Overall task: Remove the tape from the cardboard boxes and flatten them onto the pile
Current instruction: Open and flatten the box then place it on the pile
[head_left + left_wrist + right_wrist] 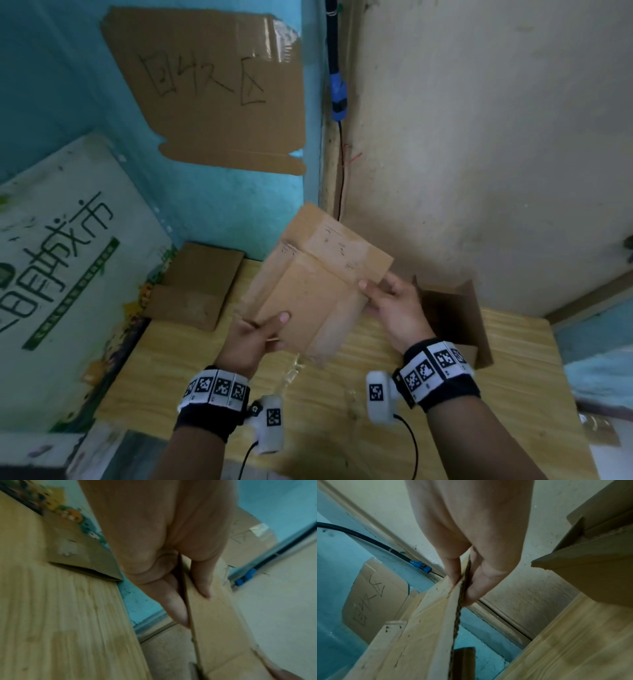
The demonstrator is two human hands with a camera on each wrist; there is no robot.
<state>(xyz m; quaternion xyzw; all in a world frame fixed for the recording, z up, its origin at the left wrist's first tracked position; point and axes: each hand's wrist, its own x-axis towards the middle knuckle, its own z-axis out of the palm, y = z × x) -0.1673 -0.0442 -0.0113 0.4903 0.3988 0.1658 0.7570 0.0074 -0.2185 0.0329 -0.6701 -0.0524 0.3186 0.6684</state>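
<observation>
Now both hands, left hand (255,337) and right hand (390,301), pinch the flattened box (315,284) above the table (342,428); the pile (195,291) waits left of it, an open box (455,315) right, still standing.

My right hand (471,547) pinches the edge of the flattened cardboard box (412,642), thumb on one face, fingers (479,582) on the other. An open box (590,563) stands on the table (573,649) at right.
</observation>
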